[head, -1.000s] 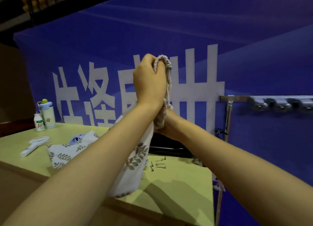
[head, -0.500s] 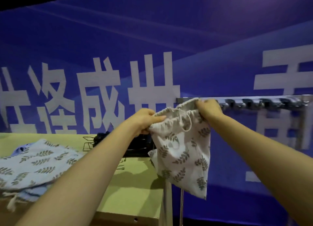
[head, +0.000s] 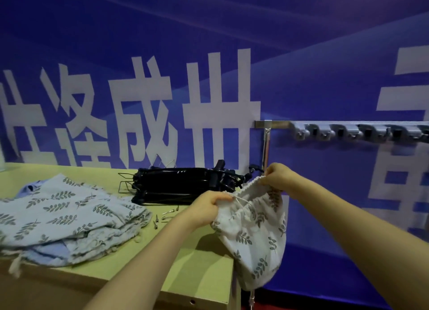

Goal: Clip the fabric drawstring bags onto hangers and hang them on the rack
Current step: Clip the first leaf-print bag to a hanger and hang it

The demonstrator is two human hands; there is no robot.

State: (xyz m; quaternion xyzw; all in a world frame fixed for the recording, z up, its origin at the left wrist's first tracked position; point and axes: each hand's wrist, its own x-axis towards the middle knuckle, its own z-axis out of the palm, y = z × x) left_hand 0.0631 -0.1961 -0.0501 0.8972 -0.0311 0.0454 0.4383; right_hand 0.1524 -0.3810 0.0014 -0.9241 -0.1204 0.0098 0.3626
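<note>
Now, hands: left hand [head: 209, 205] and right hand [head: 278, 177] each pinched the bag [head: 253, 235] rim, spread.
Hangers [head: 185, 186]: rim needed holding taut for their clips.

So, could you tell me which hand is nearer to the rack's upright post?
Right. Both grip the bag: the right hand beside the post, the left hand further left, over the table.

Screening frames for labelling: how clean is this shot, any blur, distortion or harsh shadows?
Head view: wide-angle distortion bends the rack rail downward at right. Head view: slightly soft, yet the leaf print on the bag reads clearly. Head view: a soft arm shadow falls on the table; no glare.
</note>
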